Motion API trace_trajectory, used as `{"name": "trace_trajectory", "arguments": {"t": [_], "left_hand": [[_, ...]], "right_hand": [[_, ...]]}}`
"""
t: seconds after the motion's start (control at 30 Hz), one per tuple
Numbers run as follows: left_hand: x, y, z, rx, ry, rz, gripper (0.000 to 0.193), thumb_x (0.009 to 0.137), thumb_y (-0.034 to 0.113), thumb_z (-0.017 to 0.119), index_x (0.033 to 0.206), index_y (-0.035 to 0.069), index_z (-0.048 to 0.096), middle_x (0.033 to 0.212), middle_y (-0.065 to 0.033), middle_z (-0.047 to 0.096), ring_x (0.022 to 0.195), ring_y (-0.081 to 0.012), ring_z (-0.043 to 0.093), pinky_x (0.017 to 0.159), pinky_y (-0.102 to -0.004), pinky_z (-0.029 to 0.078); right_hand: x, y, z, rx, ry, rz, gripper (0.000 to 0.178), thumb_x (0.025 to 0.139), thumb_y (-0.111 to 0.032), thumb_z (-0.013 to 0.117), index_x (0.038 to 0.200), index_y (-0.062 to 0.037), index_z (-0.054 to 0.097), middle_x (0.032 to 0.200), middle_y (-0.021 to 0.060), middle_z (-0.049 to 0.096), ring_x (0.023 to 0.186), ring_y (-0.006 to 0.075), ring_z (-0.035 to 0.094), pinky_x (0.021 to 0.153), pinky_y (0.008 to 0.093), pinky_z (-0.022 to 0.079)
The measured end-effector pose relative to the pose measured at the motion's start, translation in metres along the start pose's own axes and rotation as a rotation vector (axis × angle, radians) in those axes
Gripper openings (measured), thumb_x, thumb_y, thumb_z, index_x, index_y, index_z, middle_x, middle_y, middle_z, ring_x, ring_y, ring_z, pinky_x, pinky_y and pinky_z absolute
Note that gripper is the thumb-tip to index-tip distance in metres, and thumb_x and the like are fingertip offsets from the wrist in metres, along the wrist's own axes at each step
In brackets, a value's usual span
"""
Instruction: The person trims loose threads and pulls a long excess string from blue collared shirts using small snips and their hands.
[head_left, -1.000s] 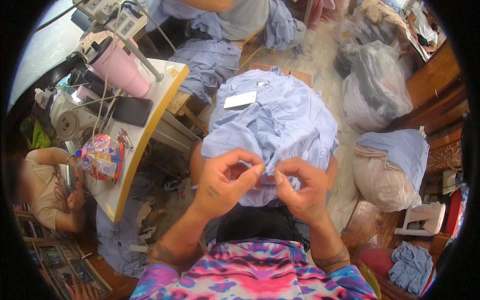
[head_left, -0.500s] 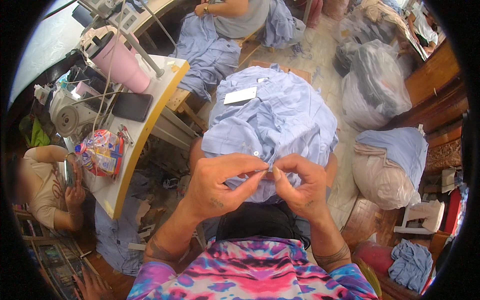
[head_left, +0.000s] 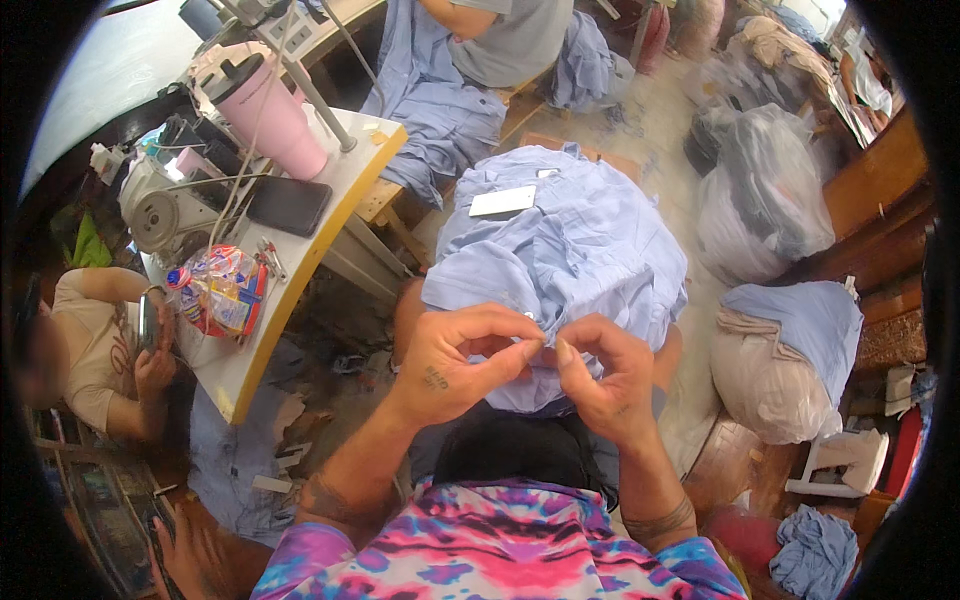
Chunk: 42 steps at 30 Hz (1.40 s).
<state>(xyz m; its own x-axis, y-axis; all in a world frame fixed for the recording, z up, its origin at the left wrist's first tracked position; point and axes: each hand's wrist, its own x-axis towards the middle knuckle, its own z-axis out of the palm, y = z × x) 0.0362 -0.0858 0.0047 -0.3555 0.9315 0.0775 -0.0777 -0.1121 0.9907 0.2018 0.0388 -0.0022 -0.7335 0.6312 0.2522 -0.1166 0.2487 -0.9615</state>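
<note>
Pinching thumb to forefinger, left hand [head_left: 447, 366] and right hand [head_left: 612, 378] nearly touch over light-blue garments [head_left: 590, 250]; what they grip, I cannot tell.

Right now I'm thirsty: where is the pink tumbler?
In the head view, the pink tumbler stands at upper left on the white table, just beyond the dark phone.

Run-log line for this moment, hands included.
left hand: pinching | right hand: pinching beside it | anything held: unclear | blue garment pile: in front | white tag: on pile
</note>
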Motion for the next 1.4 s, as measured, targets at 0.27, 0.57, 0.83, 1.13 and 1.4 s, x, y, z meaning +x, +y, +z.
{"name": "trace_trajectory", "arguments": {"t": [0.27,0.57,0.83,1.13,1.4], "left_hand": [[-0.004,-0.013,0.007,-0.474,0.065,-0.270,0.014,0.093,0.002,0.069,0.104,-0.005,0.074,0.113,-0.0146,0.067,0.079,-0.0187,0.069,0.067,-0.0307,0.058],[-0.005,-0.027,0.030,-0.343,0.165,-0.183,0.014,0.093,0.001,0.067,0.104,-0.005,0.074,0.118,-0.0117,0.065,0.077,-0.0189,0.068,0.063,-0.0321,0.057],[0.008,-0.030,0.023,-0.605,0.129,-0.381,0.018,0.095,0.009,0.068,0.110,-0.001,0.071,0.096,-0.0104,0.070,0.072,-0.0173,0.068,0.062,-0.0321,0.057],[0.004,-0.058,0.026,-0.037,0.124,-0.068,0.025,0.095,0.025,0.076,0.105,0.005,0.066,0.089,-0.0008,0.066,0.068,-0.0068,0.060,0.057,-0.0233,0.050],[-0.010,-0.051,0.048,-0.200,0.254,-0.084,0.023,0.095,0.029,0.073,0.096,0.008,0.064,0.073,0.0025,0.061,0.058,-0.0063,0.060,0.044,-0.0235,0.045]], "right_hand": [[-0.002,0.012,-0.001,0.289,-0.042,0.104,0.005,0.094,-0.003,0.066,0.097,0.0009,0.064,0.088,0.0034,0.067,0.081,0.0087,0.064,0.074,0.0246,0.051],[-0.014,0.019,-0.002,0.347,0.029,0.192,0.016,0.102,-0.015,0.067,0.104,0.0008,0.063,0.092,0.0023,0.067,0.088,0.0080,0.063,0.079,0.0247,0.051],[-0.002,0.024,-0.006,0.568,-0.010,0.285,0.015,0.104,-0.015,0.062,0.104,0.0002,0.063,0.094,0.0013,0.064,0.088,0.0079,0.059,0.079,0.0244,0.050],[-0.014,0.036,-0.001,-0.146,-0.088,0.377,0.045,0.106,-0.041,0.053,0.127,-0.0029,0.064,0.117,0.0201,0.067,0.106,0.0293,0.063,0.097,0.0462,0.051],[-0.013,0.067,0.000,0.190,-0.077,0.231,0.047,0.104,-0.039,0.057,0.115,0.0064,0.065,0.106,0.0189,0.067,0.093,0.0264,0.065,0.079,0.0376,0.056]]}}
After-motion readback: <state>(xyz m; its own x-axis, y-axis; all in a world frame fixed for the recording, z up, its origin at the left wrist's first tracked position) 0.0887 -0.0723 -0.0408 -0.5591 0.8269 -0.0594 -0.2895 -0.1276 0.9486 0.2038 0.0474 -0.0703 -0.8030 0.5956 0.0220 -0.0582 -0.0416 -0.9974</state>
